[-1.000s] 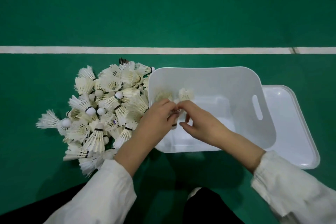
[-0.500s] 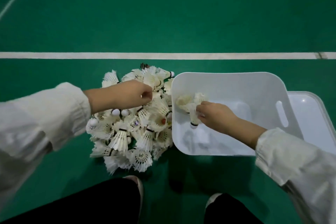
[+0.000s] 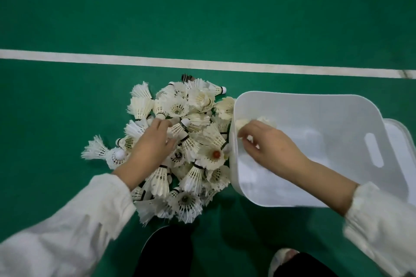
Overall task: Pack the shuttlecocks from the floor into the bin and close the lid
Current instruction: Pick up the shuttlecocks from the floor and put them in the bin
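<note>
A heap of white feather shuttlecocks [image 3: 193, 164] lies on the green floor left of the white plastic bin [image 3: 326, 105]. My left hand [image 3: 150, 144] reaches down into the heap, and its fingers and thumb curl round the skirt of one shuttlecock [image 3: 180, 129]. My right hand [image 3: 270, 144] is inside the bin at its near left corner, fingers curled round a couple of shuttlecocks [image 3: 244, 122] whose feathers stick out behind the knuckles. The bin's lid [image 3: 400, 141] lies flat on the floor at the bin's right side.
A white court line [image 3: 202, 65] crosses the floor beyond the heap. My dark trouser legs [image 3: 166, 252] and a light shoe [image 3: 283, 258] are at the bottom edge. Green floor stretches to the left and beyond the line.
My left hand has left the bin, swung over the heap and come down onto it. My right hand stays in the bin with the shuttlecocks. The view has shifted a little.
</note>
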`<action>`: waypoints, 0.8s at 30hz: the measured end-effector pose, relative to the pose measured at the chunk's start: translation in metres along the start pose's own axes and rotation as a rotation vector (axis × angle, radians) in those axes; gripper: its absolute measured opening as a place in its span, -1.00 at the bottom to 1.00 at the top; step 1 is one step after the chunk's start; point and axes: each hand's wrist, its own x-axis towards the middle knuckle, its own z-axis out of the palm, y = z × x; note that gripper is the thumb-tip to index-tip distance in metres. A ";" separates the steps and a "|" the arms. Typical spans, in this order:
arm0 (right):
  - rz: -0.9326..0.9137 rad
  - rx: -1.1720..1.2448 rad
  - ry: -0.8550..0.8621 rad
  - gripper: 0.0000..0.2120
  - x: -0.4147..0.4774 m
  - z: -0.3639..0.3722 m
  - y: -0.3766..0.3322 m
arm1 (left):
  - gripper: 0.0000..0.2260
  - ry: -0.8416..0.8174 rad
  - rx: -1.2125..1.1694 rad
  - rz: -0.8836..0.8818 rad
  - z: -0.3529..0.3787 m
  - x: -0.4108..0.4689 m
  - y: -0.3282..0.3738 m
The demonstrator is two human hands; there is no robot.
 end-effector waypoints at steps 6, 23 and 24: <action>-0.253 -0.117 -0.100 -0.79 0.021 0.029 -0.063 | -0.53 -0.014 -0.105 0.012 0.028 0.012 -0.011; -0.066 -0.433 -0.265 -0.68 0.040 0.068 -0.072 | -0.63 0.184 -0.558 -0.227 0.021 0.013 -0.009; -0.073 -0.401 -0.246 -0.64 0.041 0.065 -0.072 | -0.62 0.171 -0.664 -0.265 0.020 0.016 -0.007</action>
